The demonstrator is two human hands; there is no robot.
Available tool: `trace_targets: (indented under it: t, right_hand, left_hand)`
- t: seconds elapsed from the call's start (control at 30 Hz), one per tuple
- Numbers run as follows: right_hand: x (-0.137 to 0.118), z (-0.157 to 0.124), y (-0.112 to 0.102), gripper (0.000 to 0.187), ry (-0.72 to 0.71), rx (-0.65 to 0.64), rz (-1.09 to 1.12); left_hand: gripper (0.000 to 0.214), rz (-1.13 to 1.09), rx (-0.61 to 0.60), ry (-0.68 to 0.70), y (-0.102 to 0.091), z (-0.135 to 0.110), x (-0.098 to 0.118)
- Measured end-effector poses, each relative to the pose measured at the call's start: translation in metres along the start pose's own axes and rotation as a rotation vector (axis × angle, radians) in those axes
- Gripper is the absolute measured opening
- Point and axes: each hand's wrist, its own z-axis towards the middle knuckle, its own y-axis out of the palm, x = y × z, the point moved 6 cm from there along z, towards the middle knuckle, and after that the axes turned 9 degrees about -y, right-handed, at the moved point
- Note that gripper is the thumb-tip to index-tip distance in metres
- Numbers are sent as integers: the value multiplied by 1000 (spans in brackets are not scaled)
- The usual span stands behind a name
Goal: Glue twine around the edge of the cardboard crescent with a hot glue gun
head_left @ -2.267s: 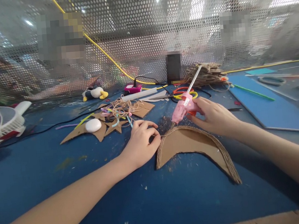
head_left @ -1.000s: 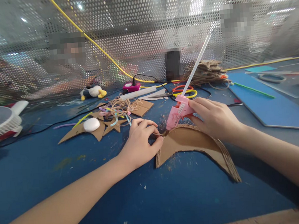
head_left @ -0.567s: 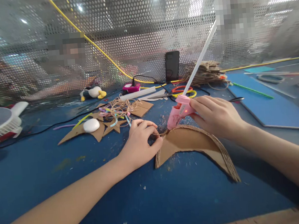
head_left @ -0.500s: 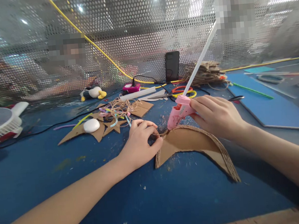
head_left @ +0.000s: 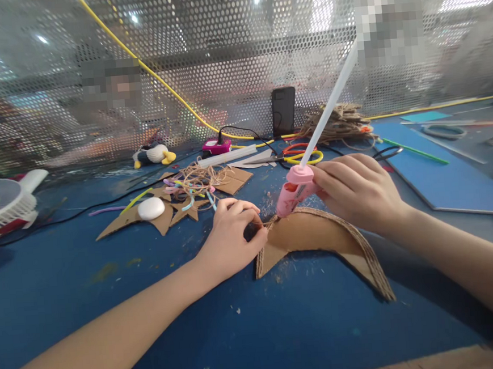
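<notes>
A curved cardboard piece [head_left: 314,231] with layered, corrugated edges lies on the blue table in front of me. Its left end is by my left hand [head_left: 237,230], whose thumb and fingers pinch a thin strand of brown twine [head_left: 268,222] against the edge. My right hand [head_left: 360,192] grips a pink hot glue gun [head_left: 293,191], nozzle down at the cardboard's upper left edge. From the gun's back a long white glue stick [head_left: 330,107] rises up and to the right. The gun's handle is largely hidden by my fingers.
Beyond my left hand lie tangled twine [head_left: 199,179], cardboard scraps [head_left: 123,221] and a white oval object [head_left: 151,209]. Scissors [head_left: 304,156], a phone [head_left: 284,111] and stacked cardboard [head_left: 338,121] are behind the gun. A blue board [head_left: 450,174] lies right; a perforated metal screen [head_left: 220,67] stands behind.
The glue gun has tipped, with its glue stick leaning further right and its nozzle slightly lower along the cardboard edge. My right hand shifts a little; my left hand stays nearly still.
</notes>
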Motion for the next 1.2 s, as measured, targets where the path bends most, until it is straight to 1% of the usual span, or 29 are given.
trace_targets:
  t: [0.1, 0.17, 0.27, 0.37, 0.43, 0.5, 0.57, 0.63, 0.7, 0.77, 0.83, 0.87, 0.93, 1.0, 1.1, 1.2]
  right_hand:
    - [-2, -1, -3, 38, 19, 13, -23]
    - [0, 0, -6, 41, 56, 46, -35]
    - [9, -1, -6, 50, 188, 90, -29]
    - [24, -5, 4, 64, 349, 77, -9]
    - [34, -10, 17, 72, 418, 51, 3]
    - [40, -18, 31, 77, 455, -4, 10]
    - [44, -26, 46, 77, 476, -96, 16]
    - [44, -32, 55, 73, 477, -191, 16]
    - [42, -31, 55, 65, 460, -229, 5]
    - [36, -24, 44, 52, 416, -178, 6]
    - [26, -12, 30, 34, 313, -82, 92]
    - [17, -5, 24, 28, 210, -62, 208]
    - [-2, 4, 16, 28, 34, -62, 424]
    - [-18, 7, 13, 30, -87, -111, 533]
    - [-34, 6, 15, 35, -190, -209, 568]
    - [-37, 3, 18, 36, -221, -243, 537]
  left_hand:
    - [12, 1, 7, 9, 0, 0, 0]
    - [11, -4, 9, 7, 0, 0, 0]
    - [11, -24, 1, -1, 0, 0, 0]
    - [14, -41, -30, 2, 1, 0, -1]
    - [17, -47, -53, 1, 2, 0, -1]
    - [17, -48, -58, 2, 2, 1, -2]
    - [16, -45, -40, 4, 1, 1, -1]
    - [15, -44, -12, 10, -2, 0, 1]
    - [15, -49, 7, 23, -4, -1, 4]
    - [16, -55, 19, 42, -5, -2, 6]
    - [15, -54, 27, 62, -6, -3, 8]
    - [15, -51, 31, 71, -6, -3, 9]
    - [13, -40, 36, 88, -6, -4, 10]
    - [10, -22, 39, 98, -6, -4, 10]
    - [8, 7, 46, 110, -6, -5, 11]
    - [10, 18, 50, 127, -6, -6, 11]
